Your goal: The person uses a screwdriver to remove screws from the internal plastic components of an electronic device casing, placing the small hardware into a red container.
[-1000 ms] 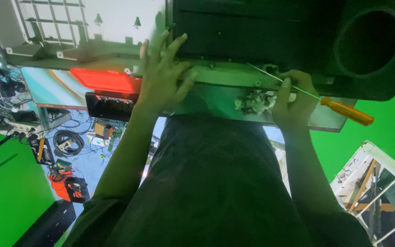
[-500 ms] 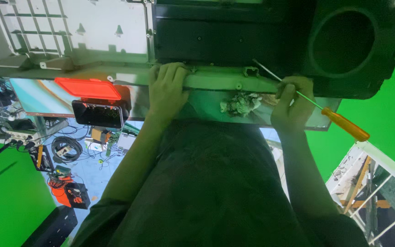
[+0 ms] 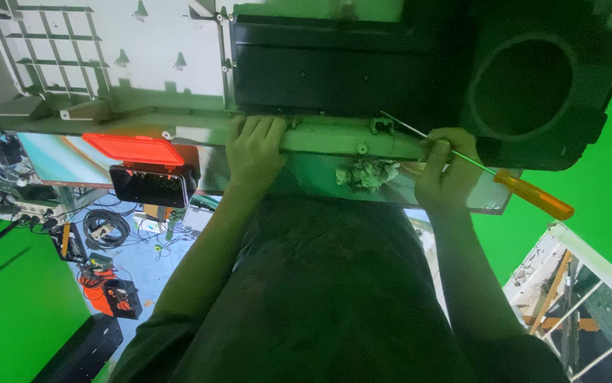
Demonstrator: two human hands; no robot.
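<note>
Against green walls, your left hand point(image 3: 252, 152) clamps the grey ledge point(image 3: 327, 135) below the black housing point(image 3: 362, 64), your right hand point(image 3: 448, 174) grips the screwdriver point(image 3: 490, 174) there, tip at a bracket point(image 3: 384, 128) seemingly not yet freed.

- Left hand point(image 3: 252, 152): bare, no glove, ring or watch visible.
- Right hand point(image 3: 446, 174): bare, likewise unadorned.
- Forearms: uncovered up to the elbows.
- Garment: dark, loose short-sleeved shirt; sleeve hems show at lower left and lower right.
</note>
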